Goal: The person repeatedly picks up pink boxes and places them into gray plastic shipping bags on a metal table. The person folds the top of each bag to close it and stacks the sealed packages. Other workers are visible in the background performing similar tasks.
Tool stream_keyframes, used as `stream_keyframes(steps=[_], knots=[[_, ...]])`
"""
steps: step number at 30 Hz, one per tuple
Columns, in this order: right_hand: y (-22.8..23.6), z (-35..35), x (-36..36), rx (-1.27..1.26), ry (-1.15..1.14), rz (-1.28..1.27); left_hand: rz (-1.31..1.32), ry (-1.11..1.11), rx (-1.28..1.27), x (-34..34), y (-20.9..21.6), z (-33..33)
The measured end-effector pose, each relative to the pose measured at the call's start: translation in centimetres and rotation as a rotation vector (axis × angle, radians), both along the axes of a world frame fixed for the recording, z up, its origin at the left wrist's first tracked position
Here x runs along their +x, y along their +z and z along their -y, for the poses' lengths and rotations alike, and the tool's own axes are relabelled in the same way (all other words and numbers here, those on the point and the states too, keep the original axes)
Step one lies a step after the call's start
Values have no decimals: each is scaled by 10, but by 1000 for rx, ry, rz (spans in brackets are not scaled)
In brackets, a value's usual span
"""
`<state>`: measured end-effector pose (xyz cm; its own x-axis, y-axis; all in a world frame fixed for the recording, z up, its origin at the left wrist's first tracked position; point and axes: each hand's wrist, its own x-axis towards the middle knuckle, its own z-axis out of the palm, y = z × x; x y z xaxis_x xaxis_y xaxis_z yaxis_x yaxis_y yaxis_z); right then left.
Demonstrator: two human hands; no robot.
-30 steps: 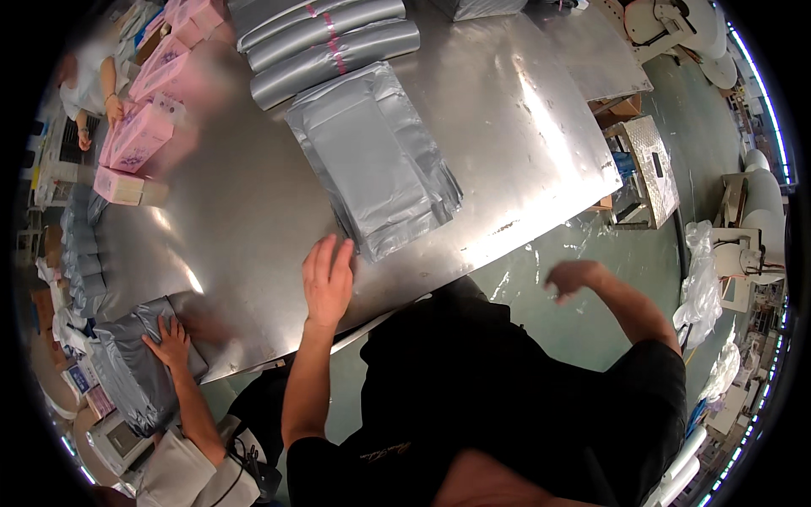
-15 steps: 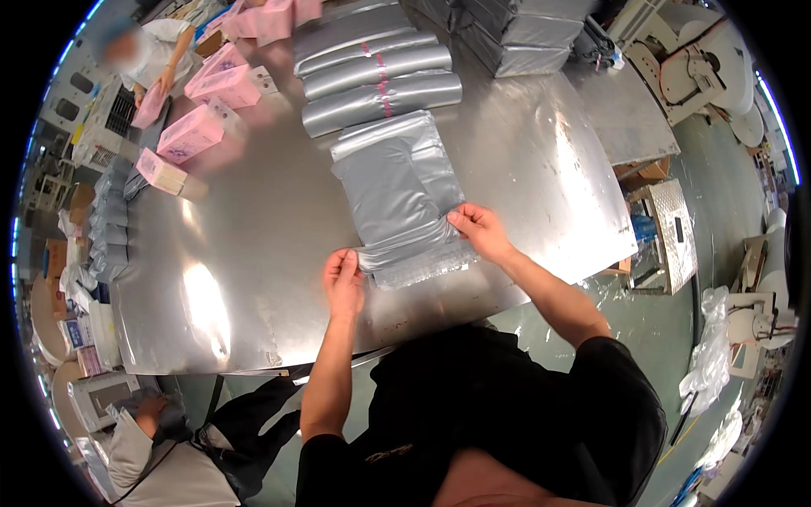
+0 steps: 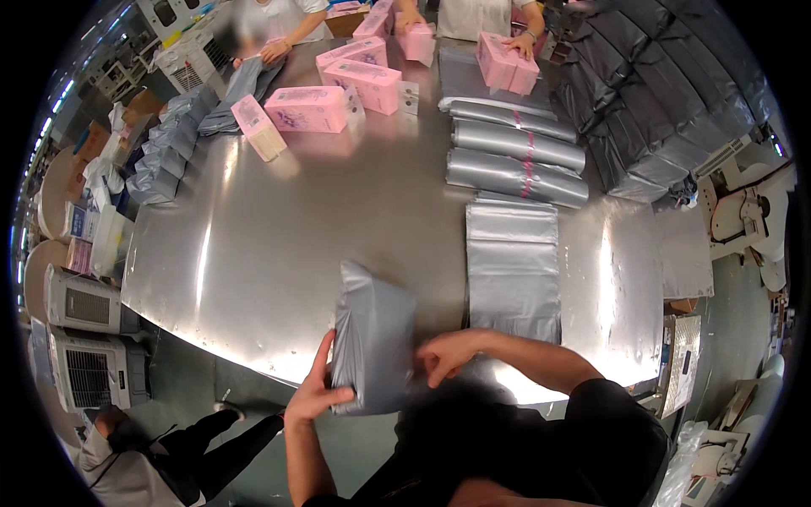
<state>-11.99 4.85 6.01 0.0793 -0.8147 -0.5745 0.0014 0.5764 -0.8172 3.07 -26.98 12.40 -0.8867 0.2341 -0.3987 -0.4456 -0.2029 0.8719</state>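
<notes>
A filled grey plastic mailing bag (image 3: 372, 346) stands tilted at the table's near edge, its upper end pointed. My left hand (image 3: 317, 389) grips its left side, thumb across the near corner and fingers along the edge. Close to the bag's right side is my right hand (image 3: 448, 353), loosely curled with its fingers apart and nothing visible in them; slight blur hides whether a fingertip touches the bag. Beyond my right forearm lies a flat stack of grey mailing bags (image 3: 513, 262).
Rolled grey bags (image 3: 517, 173) with pink ties lie behind the flat stack. Dark grey packed bundles (image 3: 659, 101) rise at the far right. Pink tissue packs (image 3: 304, 110) sit across the table, where co-workers' hands handle more. Grey filled bags (image 3: 160, 160) line the left edge.
Both hands have left the flat bag stack and moved to a filled grey bag, held by the left hand. The view has turned, so the stack now sits farther right.
</notes>
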Motion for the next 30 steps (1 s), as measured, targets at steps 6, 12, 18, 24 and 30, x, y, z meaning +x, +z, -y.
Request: stream_keyframes(steps=[6, 12, 18, 24, 30], knots=[[8, 125, -306, -191, -433, -1162, -135, -98, -695, 29, -2, 46], [14, 286, -511, -102, -508, -1759, -42, -85, -409, 67, -47, 42], [-8, 280, -472, -42, -700, -1524, -97, 6, -714, 31, -7, 44], [105, 70, -295, -322, -881, -947, -231, 532, -238, -2, 63, -10], [170, -158, -50, -484, -626, -1151, 252, 164, 798, -43, -13, -136]])
